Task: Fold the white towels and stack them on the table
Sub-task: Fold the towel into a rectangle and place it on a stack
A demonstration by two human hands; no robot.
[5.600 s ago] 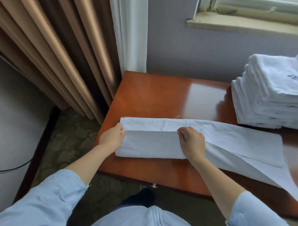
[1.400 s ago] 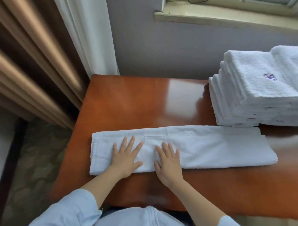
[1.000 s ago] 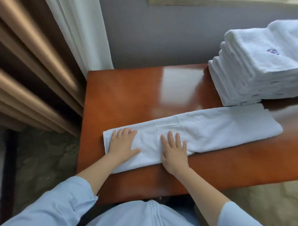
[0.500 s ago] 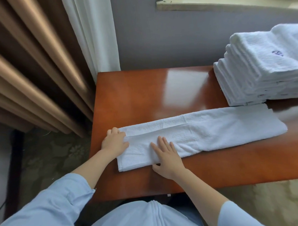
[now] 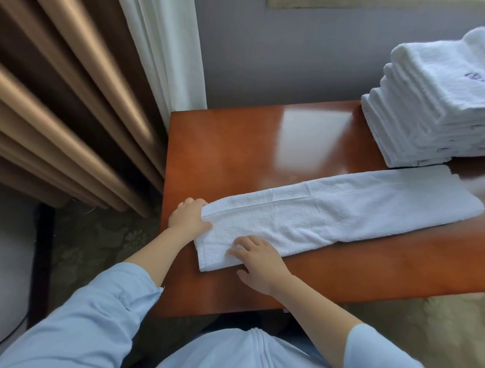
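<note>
now the towel lies on the table as one long narrow strip, its right end just beside the stack of folded towels. the left hand holds the far corner of the left end, thumb on top. the right hand sits on the near corner with bent fingers; whether it pinches the cloth i cannot tell. i judge the crosswise fold is beginning: next, both corners should lift together and go toward the right end, edges kept even.
</note>
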